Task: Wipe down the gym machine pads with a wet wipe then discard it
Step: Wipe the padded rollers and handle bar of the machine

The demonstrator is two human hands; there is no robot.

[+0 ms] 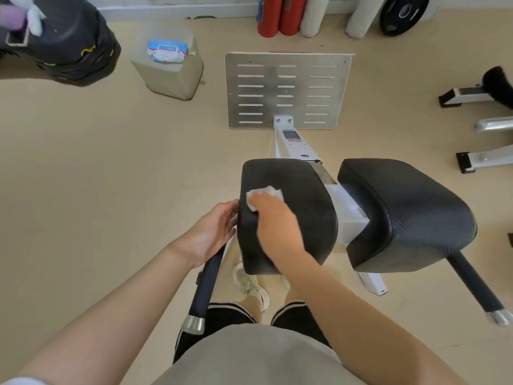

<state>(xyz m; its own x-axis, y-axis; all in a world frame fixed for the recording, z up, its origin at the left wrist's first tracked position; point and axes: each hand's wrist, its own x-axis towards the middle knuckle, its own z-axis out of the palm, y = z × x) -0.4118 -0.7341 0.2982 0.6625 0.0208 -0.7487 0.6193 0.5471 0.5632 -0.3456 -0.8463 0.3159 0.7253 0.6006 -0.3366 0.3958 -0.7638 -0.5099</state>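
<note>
Two black padded cushions sit side by side on a white machine frame. My right hand (pixel 273 218) presses a white wet wipe (pixel 263 194) flat onto the top of the left pad (pixel 305 201). Against that pad's left side rests my left hand (pixel 215 232), fingers spread and holding nothing. The right pad (pixel 410 212) is untouched. A pack of wet wipes (pixel 167 51) lies on a grey lidded bin (pixel 172 76) at the back left.
A slotted metal footplate (pixel 287 90) stands on the floor beyond the pads. Black handlebars (pixel 205 290) stick out below each pad. A black bag (pixel 69 43) is far left; red and white rollers (pixel 280 15), a weight plate (pixel 402 13) and other machine legs (pixel 477 159) lie right.
</note>
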